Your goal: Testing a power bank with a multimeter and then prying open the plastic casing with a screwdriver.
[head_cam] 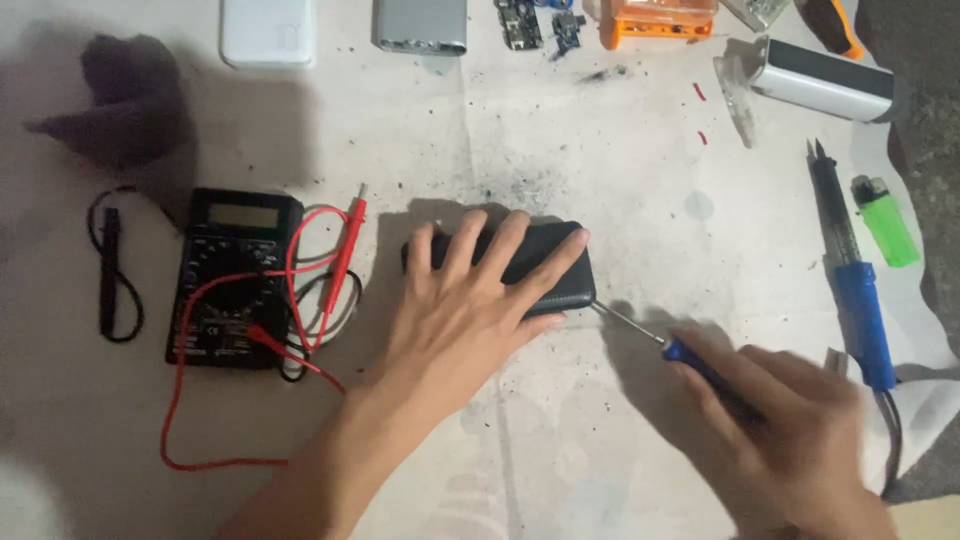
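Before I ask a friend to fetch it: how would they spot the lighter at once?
Start at the paper-covered table's right edge, beside the long blue-handled soldering iron. Just right of its black upper shaft lies the lighter. It is the only bright green thing there, small and translucent, with a metal top.

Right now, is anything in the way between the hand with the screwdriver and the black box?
Nothing visible is. The right hand holds a blue-handled screwdriver, and its metal tip already reaches the lower right corner of the black box. Only bare, speckled table lies between them. The left hand presses flat on the box top.
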